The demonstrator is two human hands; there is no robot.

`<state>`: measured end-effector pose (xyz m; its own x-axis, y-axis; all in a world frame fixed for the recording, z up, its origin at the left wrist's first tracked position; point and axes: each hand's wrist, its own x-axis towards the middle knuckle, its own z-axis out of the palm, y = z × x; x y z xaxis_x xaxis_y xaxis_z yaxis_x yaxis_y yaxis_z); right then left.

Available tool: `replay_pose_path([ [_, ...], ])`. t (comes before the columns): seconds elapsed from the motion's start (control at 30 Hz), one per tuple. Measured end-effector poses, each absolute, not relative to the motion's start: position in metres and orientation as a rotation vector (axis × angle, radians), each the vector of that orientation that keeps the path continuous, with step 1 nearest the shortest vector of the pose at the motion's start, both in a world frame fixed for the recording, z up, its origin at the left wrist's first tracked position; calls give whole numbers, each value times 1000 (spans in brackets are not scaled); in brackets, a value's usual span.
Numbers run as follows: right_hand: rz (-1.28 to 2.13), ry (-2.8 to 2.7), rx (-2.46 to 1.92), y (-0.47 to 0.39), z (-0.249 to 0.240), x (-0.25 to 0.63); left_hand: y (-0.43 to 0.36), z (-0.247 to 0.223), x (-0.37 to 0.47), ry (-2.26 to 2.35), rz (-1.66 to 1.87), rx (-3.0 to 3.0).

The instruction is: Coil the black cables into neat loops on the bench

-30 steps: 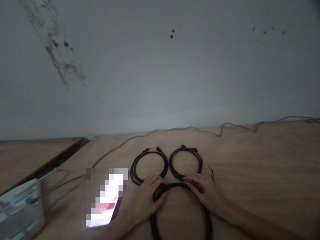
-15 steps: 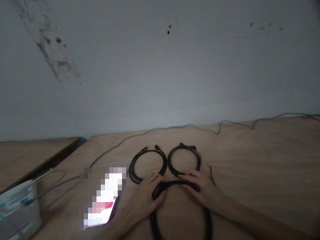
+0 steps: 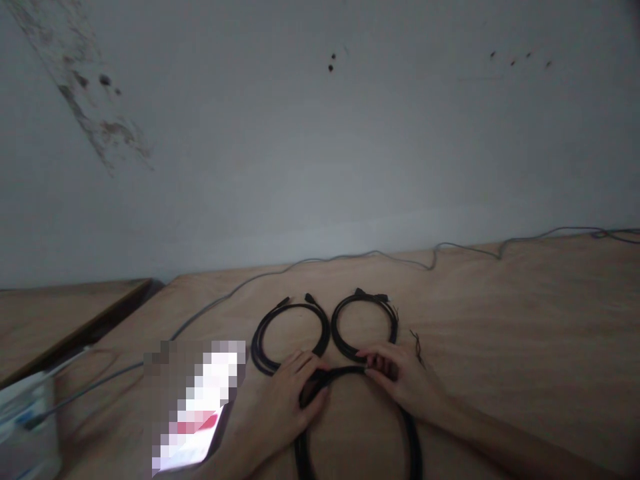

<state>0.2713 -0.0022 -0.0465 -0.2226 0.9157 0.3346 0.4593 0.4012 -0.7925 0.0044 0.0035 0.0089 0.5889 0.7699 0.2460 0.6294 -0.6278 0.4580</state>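
Observation:
A coiled black cable (image 3: 413, 443) lies closest to me, its lower part cut off by the bottom of the view. Around the coil's upper left side my left hand (image 3: 295, 393) is closed, thumb inside the ring. My right hand (image 3: 397, 380) pinches the coil's top right with thumb and fingertips. Just beyond the hands lie two more coiled black cables: the left coil (image 3: 255, 347) with its plug ends at the top, and the right coil (image 3: 336, 327) with connectors at its top right. The left fingers overlap the left coil's lower edge.
A lit phone-like screen (image 3: 200, 407), partly pixelated, lies left of my left hand. Thin dark ties (image 3: 417, 343) rest right of the coils. A grey cord (image 3: 305, 260) runs along the wall to a white box (image 3: 30, 427). Beyond the wooden tabletop (image 3: 525, 347) rises a wall (image 3: 320, 147).
My right fingers have drawn in from lying spread along the near coil to a pinch at its top. The left hand keeps its hold. The view has shifted slightly.

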Motion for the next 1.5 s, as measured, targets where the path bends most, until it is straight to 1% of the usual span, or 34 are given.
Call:
replay_pose_path([
  [0.27,672,-1787,-1208,-9,-39,268,4,7,4,1150,602,2485],
  [0.6,661,-1770,-1273,-7,-42,267,5,-9,-5,1200,613,2501],
  [0.77,700,-1682,-1216,-2,-46,267,5,-6,-3,1188,591,2501],
  [1.13,534,-1795,-1225,-4,-43,271,6,-1,0,1160,594,2498],
  [1.5,518,-1847,-1122,-2,-43,274,3,5,2,1151,656,2531],
])
